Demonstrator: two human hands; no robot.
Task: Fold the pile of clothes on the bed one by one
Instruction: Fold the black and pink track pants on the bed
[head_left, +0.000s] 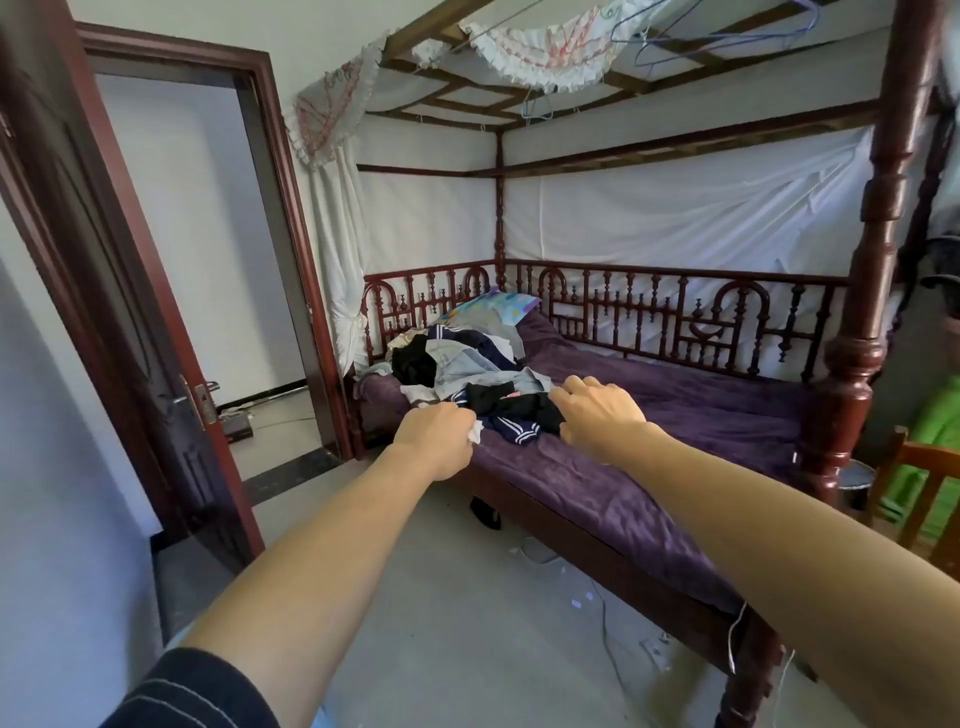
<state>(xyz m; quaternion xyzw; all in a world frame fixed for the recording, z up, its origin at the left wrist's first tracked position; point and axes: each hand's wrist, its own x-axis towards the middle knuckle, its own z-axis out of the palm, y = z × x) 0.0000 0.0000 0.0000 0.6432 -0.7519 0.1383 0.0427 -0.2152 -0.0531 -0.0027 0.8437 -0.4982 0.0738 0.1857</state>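
Purple plush covers the bed (701, 415) – a dark red wooden four-poster railed along its back and left end. What it holds sits at the left end: the pile of clothes (457, 364), a loose heap of black, pale blue denim, white and navy pieces. A patterned pillow (501, 306) leans against the rail behind the heap.

Both bare arms reach in from the floor side. The left hand (434, 441) is closed in a fist at the near edge of the heap, with a bit of white cloth (474, 432) pinched in its fingers. The right hand (597, 415) hovers with knuckles up and fingers curled down at the right edge of a navy garment with white stripes (519, 423), which lies at the front of the heap. Its fingertips are hidden, so I cannot tell whether they have hold of the fabric.

Wire hangers (727, 36) hang from the canopy slats overhead. A dark door (104, 312) stands open on the left.
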